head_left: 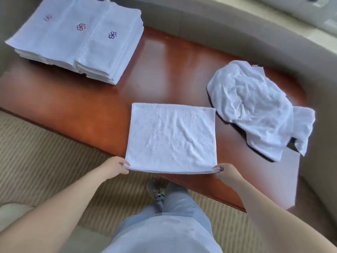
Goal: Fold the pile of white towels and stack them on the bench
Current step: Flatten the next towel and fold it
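A white towel [171,137] lies spread flat on the glossy wooden bench [91,114], its near edge at the bench's front edge. My left hand [116,165] pinches the towel's near left corner. My right hand [225,171] pinches the near right corner. A rumpled pile of white towels [255,105] sits to the right on the bench. At the far left stand stacks of folded white towels [76,37] with small flower embroidery on top.
A beige sofa [237,28] curves around the far side and right of the bench. Striped carpet [36,152] covers the floor in front. My legs in light jeans [167,221] and one shoe stand close to the bench's front edge.
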Demonstrator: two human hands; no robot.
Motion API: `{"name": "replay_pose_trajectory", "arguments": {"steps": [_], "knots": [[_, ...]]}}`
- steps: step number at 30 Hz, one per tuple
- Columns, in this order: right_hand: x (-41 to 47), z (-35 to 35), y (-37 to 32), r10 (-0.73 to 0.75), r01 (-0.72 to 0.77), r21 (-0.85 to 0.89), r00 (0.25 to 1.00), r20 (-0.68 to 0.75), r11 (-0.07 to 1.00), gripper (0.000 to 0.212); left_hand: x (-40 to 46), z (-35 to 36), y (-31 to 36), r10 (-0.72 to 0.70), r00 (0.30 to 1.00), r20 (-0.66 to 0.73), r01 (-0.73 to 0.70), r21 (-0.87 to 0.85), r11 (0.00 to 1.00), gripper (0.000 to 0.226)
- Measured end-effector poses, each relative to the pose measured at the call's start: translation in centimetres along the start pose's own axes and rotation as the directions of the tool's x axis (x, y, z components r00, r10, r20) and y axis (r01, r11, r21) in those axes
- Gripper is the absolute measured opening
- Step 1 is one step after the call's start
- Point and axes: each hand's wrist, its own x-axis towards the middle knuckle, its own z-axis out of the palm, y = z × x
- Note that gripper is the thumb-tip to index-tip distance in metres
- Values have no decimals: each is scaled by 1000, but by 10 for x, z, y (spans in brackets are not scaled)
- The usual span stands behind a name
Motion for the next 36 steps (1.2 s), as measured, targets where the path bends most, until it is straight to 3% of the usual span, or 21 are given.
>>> {"name": "replay_pose_trajectory", "arguments": {"steps": [1, 3, 6, 12, 23, 28, 34, 36], "knots": [[2, -7, -5, -37, 36, -19, 999, -39, 999, 6, 0, -7, 7, 42, 998, -37, -42, 1, 999, 17], [9, -25, -17, -94, 93, -13, 989, -115, 996, 20, 2, -23, 25, 119, 987, -106, -123, -35, 992, 17], [23, -58, -41, -145, 164, 81, 970, -197, 983, 31, 8, -53, 58, 168, 961, -220, -189, -77, 979, 36], [54, -100, -90, -172, 226, 155, 939, -298, 962, 34, 37, -98, 118, 246, 898, -366, -245, 50, 968, 35], [137, -121, -140, -60, 120, 179, 949, -310, 977, 34, 121, -123, 167, 141, 905, -401, -138, 35, 990, 32], [171, -110, -144, -5, 65, 183, 951, -308, 981, 31, 146, -111, 169, 72, 910, -409, -81, -5, 997, 17], [175, -91, -140, 43, 39, 207, 926, -376, 978, 28, 157, -92, 175, 49, 851, -523, -131, -120, 984, 14], [169, -86, -143, 75, 43, 269, 908, -413, 962, 25, 154, -88, 176, 49, 827, -560, -132, -109, 985, 30]]}}
